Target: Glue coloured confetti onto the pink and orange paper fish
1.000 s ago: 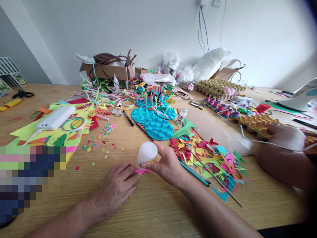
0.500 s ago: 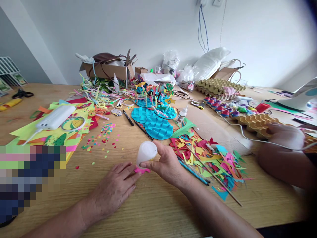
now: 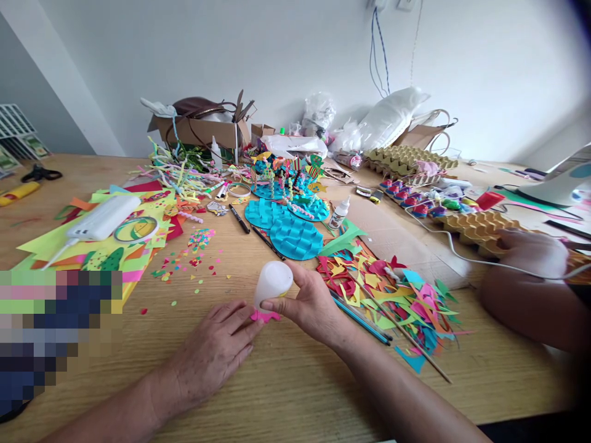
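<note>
My right hand (image 3: 309, 303) is wrapped round a white glue bottle (image 3: 272, 284), its base up and its lower end over a small pink paper piece (image 3: 265, 316) on the wooden table. The bottle's tip is hidden. At the left edge of the pink piece, my left hand (image 3: 217, 338) lies flat with its fingertips against the paper. Beyond the bottle sit blue scale-textured discs (image 3: 295, 237) and a decorated blue model with paper fish (image 3: 290, 178).
Paper scraps (image 3: 392, 295) and sticks lie to the right. Coloured sheets with a white device (image 3: 104, 218) are at the left, confetti (image 3: 201, 239) nearer the middle. Another person's arm (image 3: 521, 295) rests by egg trays (image 3: 475, 227). A second glue bottle (image 3: 339, 213) stands behind.
</note>
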A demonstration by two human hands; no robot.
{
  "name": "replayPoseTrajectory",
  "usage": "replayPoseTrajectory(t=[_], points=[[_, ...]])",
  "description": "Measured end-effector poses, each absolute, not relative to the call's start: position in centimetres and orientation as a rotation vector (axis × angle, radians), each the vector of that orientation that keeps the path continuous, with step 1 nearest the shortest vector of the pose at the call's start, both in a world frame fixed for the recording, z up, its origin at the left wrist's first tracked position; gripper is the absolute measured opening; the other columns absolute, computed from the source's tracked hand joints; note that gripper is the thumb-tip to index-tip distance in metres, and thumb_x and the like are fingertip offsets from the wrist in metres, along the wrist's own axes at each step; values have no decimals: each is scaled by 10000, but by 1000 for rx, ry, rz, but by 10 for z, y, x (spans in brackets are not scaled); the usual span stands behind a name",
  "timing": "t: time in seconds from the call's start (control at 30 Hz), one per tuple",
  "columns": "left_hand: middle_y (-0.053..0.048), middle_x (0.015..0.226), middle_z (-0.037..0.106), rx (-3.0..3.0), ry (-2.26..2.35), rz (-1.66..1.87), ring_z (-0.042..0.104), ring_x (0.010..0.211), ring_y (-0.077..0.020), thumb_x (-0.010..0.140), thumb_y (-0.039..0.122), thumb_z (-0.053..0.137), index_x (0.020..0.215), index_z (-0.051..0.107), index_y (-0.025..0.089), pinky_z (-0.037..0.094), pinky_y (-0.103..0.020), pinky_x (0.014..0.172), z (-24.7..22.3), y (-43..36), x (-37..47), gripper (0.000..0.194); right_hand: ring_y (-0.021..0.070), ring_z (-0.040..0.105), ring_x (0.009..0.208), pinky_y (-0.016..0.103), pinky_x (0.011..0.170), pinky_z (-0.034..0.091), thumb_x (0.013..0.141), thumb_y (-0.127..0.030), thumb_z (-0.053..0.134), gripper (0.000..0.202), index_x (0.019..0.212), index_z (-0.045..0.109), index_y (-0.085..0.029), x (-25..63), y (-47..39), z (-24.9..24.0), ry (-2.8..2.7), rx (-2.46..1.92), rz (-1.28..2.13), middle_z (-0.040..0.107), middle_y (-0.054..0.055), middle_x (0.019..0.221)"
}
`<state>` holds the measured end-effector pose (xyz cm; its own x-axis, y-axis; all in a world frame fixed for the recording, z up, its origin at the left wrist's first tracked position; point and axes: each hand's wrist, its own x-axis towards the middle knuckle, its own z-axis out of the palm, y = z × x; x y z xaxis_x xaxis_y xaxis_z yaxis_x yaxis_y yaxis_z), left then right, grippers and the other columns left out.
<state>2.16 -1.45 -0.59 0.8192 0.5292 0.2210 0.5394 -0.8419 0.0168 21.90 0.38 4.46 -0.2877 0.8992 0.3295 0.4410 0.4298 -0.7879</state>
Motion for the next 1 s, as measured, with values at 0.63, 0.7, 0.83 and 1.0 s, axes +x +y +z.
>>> replayPoseTrajectory(t=[0.63,0.7,0.83,1.0], points=[[-74,1125,541,-2964,-916,-408,469,1058,-246,788,146,491,1156,499,211,446,-419,873,-5,-16,21,374,134,510,650,213,570,376,650,-347,676,247,766,544,-173,216,7,43,-1882,-1150,685,559,-21,700],[-77,1120,544,-2966,-907,-405,470,1056,-248,783,144,498,1160,495,207,448,-420,871,-4,-16,21,382,134,510,654,214,575,376,646,-350,678,250,758,542,-172,216,7,43,-1887,-1151,687,558,-21,702],[-84,1110,547,-2962,-906,-402,471,1053,-253,773,138,514,1146,504,197,450,-425,871,-4,-17,21,378,135,512,667,214,589,376,652,-350,676,254,764,538,-169,216,7,43,-1888,-1134,699,554,-21,712],[-91,1115,545,-2954,-899,-393,471,1055,-256,774,145,519,1146,503,190,455,-427,862,-4,-16,21,376,133,502,645,216,575,367,645,-342,683,256,755,531,-167,216,6,43,-1898,-1146,687,540,-22,693]])
